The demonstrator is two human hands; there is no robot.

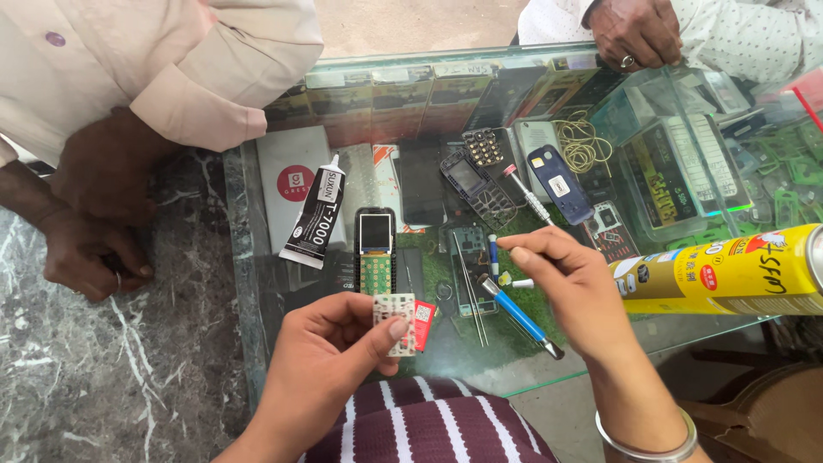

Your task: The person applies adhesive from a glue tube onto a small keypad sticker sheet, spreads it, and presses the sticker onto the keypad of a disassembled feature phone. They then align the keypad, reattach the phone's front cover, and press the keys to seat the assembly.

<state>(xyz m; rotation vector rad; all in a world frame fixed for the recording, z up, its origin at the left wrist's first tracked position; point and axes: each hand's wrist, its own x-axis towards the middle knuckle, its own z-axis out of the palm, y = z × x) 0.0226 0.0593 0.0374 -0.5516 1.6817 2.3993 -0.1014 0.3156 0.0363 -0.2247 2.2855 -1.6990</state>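
The left hand (330,356) is pinching a small pale keypad sheet (394,319) between thumb and forefinger, low in the middle of the glass bench (249,257), with a red tab (423,324) showing just at its 3 o'clock edge. The right hand (576,287) is closing round a blue-handled screwdriver (519,315), whose shaft is slanting down toward 5 o'clock.

The sheet looks thin, light and bendy, probably easy to crease or tear, so it is best held by its edges, as the thumb is doing now, and not by the printed face. The screwdriver looks stiff and light; its blue grip is the place to hold.

At 12 o'clock from the sheet, one opened phone (375,250) with a lit screen is lying flat. At 10 o'clock from it one black glue tube (314,214) is lying tilted. Toward 1 o'clock I am counting one dark front frame (477,186), one loose keypad (483,147), one blue back cover (559,183) and a second, grey screwdriver (526,194). A pair of tweezers (471,298) is lying between the hands. One yellow spray can (729,270) is lying on its side at 3 o'clock.

Two other people are leaning on the bench: one hand (90,249) at 9 o'clock, one ringed hand (634,33) at 1 o'clock
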